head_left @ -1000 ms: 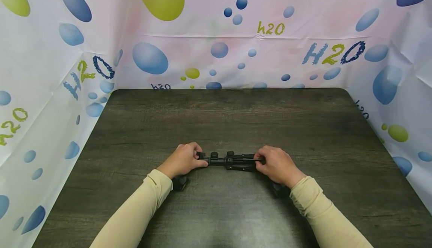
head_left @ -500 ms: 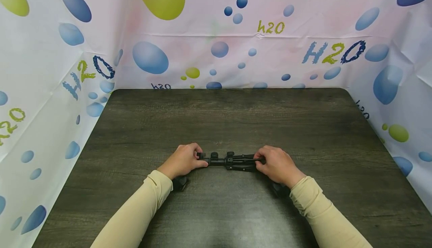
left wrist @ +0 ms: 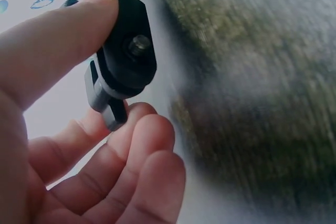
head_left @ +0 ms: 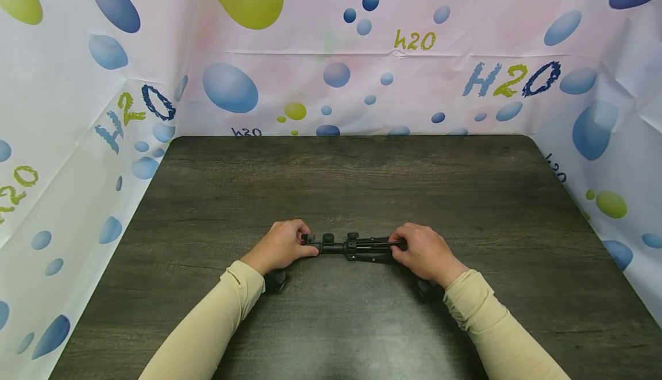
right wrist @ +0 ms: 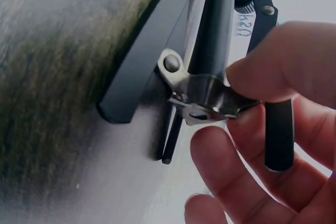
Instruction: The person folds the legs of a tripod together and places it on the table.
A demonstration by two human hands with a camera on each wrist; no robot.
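Note:
A small black tripod with its legs folded lies sideways over the table between the two hands. Its head end is at the left, where my left hand grips it. In the left wrist view the thumb presses the head beside a metal screw, and the curled fingers sit near a small black lever. At the leg end my right hand pinches the tripod. The right wrist view shows a flat black leg and a shiny metal bracket beside the thumb and fingers.
The dark wood-grain table reaches back to a white cloth wall printed with bubbles and lettering, which also runs along both sides. Dark wrist devices sit under the left wrist and right wrist.

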